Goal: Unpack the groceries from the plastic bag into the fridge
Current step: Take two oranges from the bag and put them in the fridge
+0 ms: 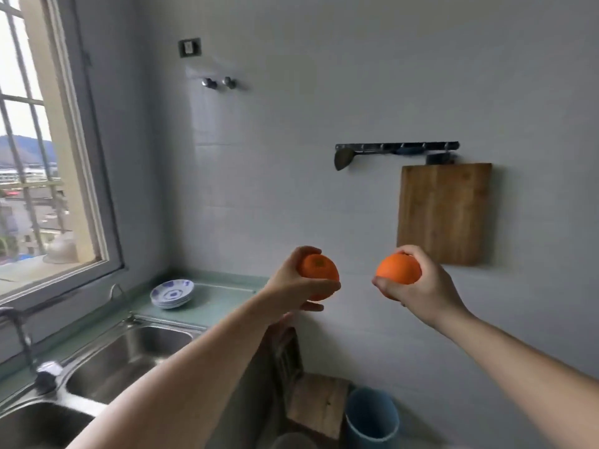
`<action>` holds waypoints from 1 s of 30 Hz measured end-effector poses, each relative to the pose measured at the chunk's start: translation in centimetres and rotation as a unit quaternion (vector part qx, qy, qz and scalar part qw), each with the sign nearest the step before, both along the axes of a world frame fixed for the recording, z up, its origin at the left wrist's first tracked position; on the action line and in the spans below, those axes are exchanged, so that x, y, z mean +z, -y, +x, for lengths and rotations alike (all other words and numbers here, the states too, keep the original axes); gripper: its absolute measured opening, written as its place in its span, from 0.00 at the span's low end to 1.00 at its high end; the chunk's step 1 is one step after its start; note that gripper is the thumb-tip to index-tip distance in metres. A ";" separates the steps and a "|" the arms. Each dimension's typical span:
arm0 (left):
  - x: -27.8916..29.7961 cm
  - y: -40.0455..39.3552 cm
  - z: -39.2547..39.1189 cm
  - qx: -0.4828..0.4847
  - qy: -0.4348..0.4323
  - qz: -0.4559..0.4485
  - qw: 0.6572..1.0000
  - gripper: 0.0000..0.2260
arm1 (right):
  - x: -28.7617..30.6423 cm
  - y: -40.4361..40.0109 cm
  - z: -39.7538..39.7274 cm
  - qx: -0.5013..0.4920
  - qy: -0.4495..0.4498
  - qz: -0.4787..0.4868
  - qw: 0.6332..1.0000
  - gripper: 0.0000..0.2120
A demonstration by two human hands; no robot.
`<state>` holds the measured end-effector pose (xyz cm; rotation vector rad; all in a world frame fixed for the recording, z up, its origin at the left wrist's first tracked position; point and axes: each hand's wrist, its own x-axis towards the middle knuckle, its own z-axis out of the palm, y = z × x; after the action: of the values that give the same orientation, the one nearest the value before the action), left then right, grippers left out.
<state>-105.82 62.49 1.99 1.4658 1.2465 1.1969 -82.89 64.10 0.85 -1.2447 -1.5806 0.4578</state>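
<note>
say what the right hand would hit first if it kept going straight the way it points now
Probably the tiled wall, near the cutting board hanging there. The right hand holds an orange; depth is unclear.

No legible text (sticker blurred)

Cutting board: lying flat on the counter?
No. The cutting board hangs upright against the wall, under the hook rail, above the hands holding oranges.

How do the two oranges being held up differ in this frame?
The left orange shows a small sticker or mark on its face; the right orange looks plain. The left hand cups its orange from the left and beneath, the right hand from the right and beneath. Both are round, similar in size, and held at similar height.
</note>
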 end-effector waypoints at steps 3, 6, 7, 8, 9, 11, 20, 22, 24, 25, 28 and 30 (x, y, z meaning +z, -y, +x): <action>0.0 -4.0 2.6 -0.072 -0.076 0.044 0.994 0.25 | 0.9 0.3 2.5 -0.098 0.019 0.026 0.995 0.27; -0.3 -6.9 5.6 -0.105 -0.143 0.112 0.978 0.25 | 1.5 1.4 4.7 -0.177 0.062 0.046 0.981 0.28; -0.4 -7.5 6.9 -0.120 -0.157 0.128 0.972 0.26 | 1.6 2.0 5.6 -0.198 0.076 0.050 0.976 0.28; -0.6 -7.9 8.3 -0.139 -0.165 0.142 0.966 0.26 | 1.6 2.8 6.5 -0.218 0.087 0.051 0.971 0.28; -0.7 -7.9 9.9 -0.160 -0.171 0.158 0.959 0.25 | 1.6 3.7 7.5 -0.238 0.095 0.050 0.965 0.28; -0.7 -7.6 13.2 -0.204 -0.173 0.186 0.945 0.22 | 1.6 6.0 9.6 -0.278 0.098 0.048 0.954 0.26; 0.8 0.8 28.9 -0.335 -0.174 0.263 0.888 0.21 | 1.2 20.8 20.0 -0.454 0.052 0.057 0.888 0.20; 1.2 3.5 31.5 -0.350 -0.170 0.267 0.882 0.20 | 1.7 24.2 21.9 -0.480 0.062 0.040 0.874 0.19; 1.4 5.8 33.4 -0.371 -0.152 0.272 0.875 0.20 | 2.2 27.0 23.3 -0.508 0.069 0.039 0.858 0.18; 1.5 6.8 34.3 -0.381 -0.142 0.278 0.870 0.19 | 2.4 28.2 23.9 -0.516 0.067 0.046 0.853 0.18; 1.7 9.0 36.7 -0.402 -0.117 0.275 0.865 0.18 | 2.3 30.9 25.2 -0.526 0.048 0.057 0.847 0.19; 1.6 10.3 38.2 -0.416 -0.119 0.272 0.859 0.18 | 1.9 32.3 25.8 -0.537 0.044 0.052 0.841 0.19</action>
<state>-67.66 52.20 3.60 2.2934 0.2715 0.7804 -57.06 31.77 2.76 -1.8360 -0.7334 -0.4113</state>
